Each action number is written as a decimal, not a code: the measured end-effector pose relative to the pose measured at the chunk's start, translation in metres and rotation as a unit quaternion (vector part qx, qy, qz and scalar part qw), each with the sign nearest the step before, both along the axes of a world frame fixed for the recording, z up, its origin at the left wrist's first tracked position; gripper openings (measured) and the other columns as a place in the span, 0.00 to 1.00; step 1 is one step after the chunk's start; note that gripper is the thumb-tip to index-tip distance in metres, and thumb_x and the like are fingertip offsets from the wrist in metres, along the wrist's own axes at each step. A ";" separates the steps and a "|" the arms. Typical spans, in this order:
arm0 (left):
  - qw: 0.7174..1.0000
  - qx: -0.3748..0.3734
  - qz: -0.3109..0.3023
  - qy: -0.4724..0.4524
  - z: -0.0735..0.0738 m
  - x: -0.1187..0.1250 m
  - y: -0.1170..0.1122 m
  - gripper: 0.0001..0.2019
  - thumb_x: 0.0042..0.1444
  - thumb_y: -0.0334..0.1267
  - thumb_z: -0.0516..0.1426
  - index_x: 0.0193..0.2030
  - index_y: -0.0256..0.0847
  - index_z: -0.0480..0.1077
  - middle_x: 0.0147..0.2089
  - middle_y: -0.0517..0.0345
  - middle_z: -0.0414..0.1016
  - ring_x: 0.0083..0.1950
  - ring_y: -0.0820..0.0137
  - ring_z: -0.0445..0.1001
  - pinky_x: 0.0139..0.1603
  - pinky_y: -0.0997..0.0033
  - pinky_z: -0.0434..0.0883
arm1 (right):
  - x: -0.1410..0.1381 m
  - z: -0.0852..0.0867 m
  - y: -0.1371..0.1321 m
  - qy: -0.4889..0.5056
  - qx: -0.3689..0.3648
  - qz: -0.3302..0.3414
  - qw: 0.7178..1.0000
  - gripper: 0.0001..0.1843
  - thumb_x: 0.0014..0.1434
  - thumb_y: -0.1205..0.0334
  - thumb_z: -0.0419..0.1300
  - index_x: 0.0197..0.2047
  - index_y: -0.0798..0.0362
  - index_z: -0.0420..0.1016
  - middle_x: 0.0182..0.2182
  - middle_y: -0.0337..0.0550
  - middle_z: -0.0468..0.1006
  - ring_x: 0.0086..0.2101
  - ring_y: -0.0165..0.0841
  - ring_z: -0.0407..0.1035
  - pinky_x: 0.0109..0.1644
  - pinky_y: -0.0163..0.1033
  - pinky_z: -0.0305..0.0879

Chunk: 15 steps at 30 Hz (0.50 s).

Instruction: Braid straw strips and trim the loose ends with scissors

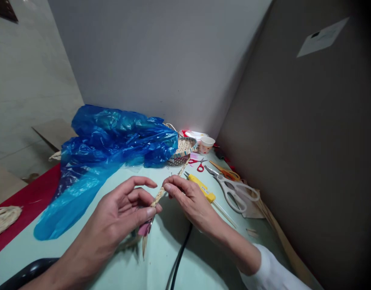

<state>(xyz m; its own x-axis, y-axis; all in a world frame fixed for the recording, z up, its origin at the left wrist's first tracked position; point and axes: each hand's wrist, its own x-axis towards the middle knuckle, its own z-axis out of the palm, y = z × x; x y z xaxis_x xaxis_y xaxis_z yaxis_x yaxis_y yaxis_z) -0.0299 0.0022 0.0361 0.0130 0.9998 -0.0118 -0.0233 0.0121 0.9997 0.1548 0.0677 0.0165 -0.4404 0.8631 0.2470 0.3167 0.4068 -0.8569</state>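
A plaited straw braid (160,194) runs across the pale green table (161,257) from a small woven basket (185,146) toward me. My left hand (119,213) pinches the near end of the braid between thumb and fingers, with loose straw ends and a pink clip (144,229) hanging below it. My right hand (188,199) grips the braid a little further along, fingers pressed together on it. The two hands sit close together at the middle of the table.
A crumpled blue plastic bag (109,149) covers the left of the table. To the right lie a yellow-handled tool (202,189), white scissors (234,189), orange scissors (226,172), red scissors (199,164) and a paper cup (206,144). A black cable (181,253) runs toward me. Straw bundle (2,219) far left.
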 end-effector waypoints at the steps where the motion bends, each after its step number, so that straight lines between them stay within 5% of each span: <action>1: 1.000 -0.001 -0.002 -0.010 -0.001 0.000 0.000 0.14 0.53 0.39 0.65 0.48 0.51 0.77 0.32 0.61 0.80 0.26 0.73 0.73 0.30 0.74 0.72 | -0.001 -0.002 -0.001 -0.006 0.000 0.002 1.000 0.15 0.71 0.53 0.53 0.36 0.50 0.74 0.29 0.35 0.72 0.33 0.31 0.67 0.39 0.36 0.57; 6: 0.998 0.009 -0.056 0.031 -0.005 -0.004 0.004 0.09 0.55 0.40 0.65 0.43 0.50 0.82 0.36 0.57 0.83 0.26 0.72 0.74 0.30 0.72 0.74 | -0.007 -0.006 -0.006 -0.026 0.003 0.033 0.999 0.18 0.72 0.53 0.50 0.40 0.51 0.78 0.35 0.40 0.79 0.38 0.34 0.71 0.45 0.38 0.61; 9: 0.998 0.029 -0.024 0.055 -0.007 -0.009 0.008 0.10 0.54 0.44 0.66 0.43 0.53 0.83 0.35 0.59 0.84 0.26 0.71 0.76 0.28 0.73 0.75 | -0.005 -0.003 -0.007 -0.050 0.018 0.014 0.998 0.15 0.69 0.58 0.54 0.54 0.51 0.75 0.39 0.43 0.82 0.40 0.36 0.74 0.47 0.40 0.64; 12: 0.996 0.038 0.013 0.077 -0.014 -0.015 0.014 0.10 0.49 0.48 0.69 0.40 0.55 0.83 0.35 0.61 0.86 0.29 0.66 0.80 0.27 0.73 0.77 | 0.014 0.012 -0.002 -0.070 0.074 -0.048 0.994 0.21 0.66 0.62 0.56 0.61 0.52 0.70 0.39 0.45 0.83 0.36 0.36 0.75 0.43 0.39 0.66; 15: 0.988 0.060 0.115 0.086 -0.026 -0.022 0.021 0.10 0.49 0.46 0.68 0.40 0.59 0.83 0.39 0.72 0.87 0.42 0.61 0.85 0.35 0.75 0.80 | 0.055 0.029 0.005 -0.148 0.158 -0.196 0.956 0.14 0.67 0.62 0.53 0.52 0.53 0.75 0.42 0.47 0.82 0.35 0.35 0.75 0.41 0.37 0.65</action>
